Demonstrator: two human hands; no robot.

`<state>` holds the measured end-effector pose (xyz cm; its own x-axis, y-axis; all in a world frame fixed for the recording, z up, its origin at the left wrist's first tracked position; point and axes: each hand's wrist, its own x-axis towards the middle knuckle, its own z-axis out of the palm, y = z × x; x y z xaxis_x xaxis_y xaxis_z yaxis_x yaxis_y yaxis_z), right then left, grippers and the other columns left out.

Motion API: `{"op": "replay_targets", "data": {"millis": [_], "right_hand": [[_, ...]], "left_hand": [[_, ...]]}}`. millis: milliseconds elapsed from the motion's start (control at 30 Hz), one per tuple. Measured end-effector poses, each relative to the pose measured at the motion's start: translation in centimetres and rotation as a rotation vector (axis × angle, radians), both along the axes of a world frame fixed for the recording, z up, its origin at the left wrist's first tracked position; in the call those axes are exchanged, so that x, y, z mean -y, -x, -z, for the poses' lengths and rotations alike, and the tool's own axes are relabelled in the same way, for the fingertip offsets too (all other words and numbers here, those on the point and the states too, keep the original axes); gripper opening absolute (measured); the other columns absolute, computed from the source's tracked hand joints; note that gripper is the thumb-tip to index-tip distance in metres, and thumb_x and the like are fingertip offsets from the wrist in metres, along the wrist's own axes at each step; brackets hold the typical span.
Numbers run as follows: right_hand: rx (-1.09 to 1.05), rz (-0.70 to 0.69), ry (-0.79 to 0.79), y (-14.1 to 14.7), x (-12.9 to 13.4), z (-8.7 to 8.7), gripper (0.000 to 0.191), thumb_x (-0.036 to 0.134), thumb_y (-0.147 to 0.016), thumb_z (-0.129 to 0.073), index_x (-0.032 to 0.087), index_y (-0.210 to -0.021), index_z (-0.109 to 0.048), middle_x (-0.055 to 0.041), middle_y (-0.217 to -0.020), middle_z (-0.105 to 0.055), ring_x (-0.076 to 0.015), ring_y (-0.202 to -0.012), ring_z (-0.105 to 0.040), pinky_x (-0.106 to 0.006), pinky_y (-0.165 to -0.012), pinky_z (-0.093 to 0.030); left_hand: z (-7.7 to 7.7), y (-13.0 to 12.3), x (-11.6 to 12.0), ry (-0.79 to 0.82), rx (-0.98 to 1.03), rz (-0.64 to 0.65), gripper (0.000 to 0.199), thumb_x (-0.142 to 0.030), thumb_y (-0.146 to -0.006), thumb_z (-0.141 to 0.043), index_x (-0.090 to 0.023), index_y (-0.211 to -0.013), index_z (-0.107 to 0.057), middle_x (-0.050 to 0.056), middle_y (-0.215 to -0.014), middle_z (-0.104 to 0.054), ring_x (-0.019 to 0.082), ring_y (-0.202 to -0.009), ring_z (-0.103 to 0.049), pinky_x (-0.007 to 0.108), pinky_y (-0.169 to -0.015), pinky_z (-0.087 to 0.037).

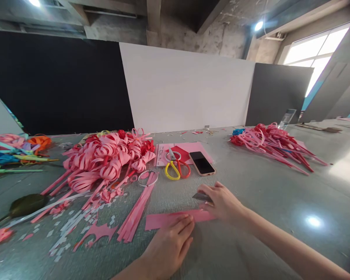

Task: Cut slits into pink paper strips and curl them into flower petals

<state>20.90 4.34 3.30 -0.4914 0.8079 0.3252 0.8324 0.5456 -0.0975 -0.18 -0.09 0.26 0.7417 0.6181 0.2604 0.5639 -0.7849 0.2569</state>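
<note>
A pink paper strip lies crosswise on the table in front of me. My left hand rests flat on its near edge, fingers stretched out and pressing on the paper. Between the thumb and fingers of my right hand is a dark grey, flat, pointed piece; its exact kind is not clear. That hand is over the strip's right end, partly hiding it. Left of the strip lies a sheaf of narrow pink paper strips, with a roll of clear tape on its far end.
Scissors with yellow and red handles lie on pink sheets beside a phone. Pink paper-strip flowers are heaped at left, more paper flowers at right. Paper scraps litter the left side. Upright panels stand behind.
</note>
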Motion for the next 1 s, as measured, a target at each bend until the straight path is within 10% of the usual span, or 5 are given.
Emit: {"op": "replay_targets", "data": {"millis": [1000], "right_hand": [[0.172, -0.082, -0.127, 1.9, 0.2, 2.4, 0.015, 0.008, -0.079, -0.045, 0.019, -0.088, -0.051, 0.0045, -0.059, -0.062, -0.0103, -0.05, -0.053, -0.027, -0.063, -0.021]], "left_hand": [[-0.1, -0.2, 0.0, 0.009, 0.107, 0.007, 0.037, -0.012, -0.083, -0.042, -0.02, -0.119, -0.043, 0.005, -0.118, -0.052, 0.017, -0.111, -0.045, 0.033, -0.091, -0.043]]}}
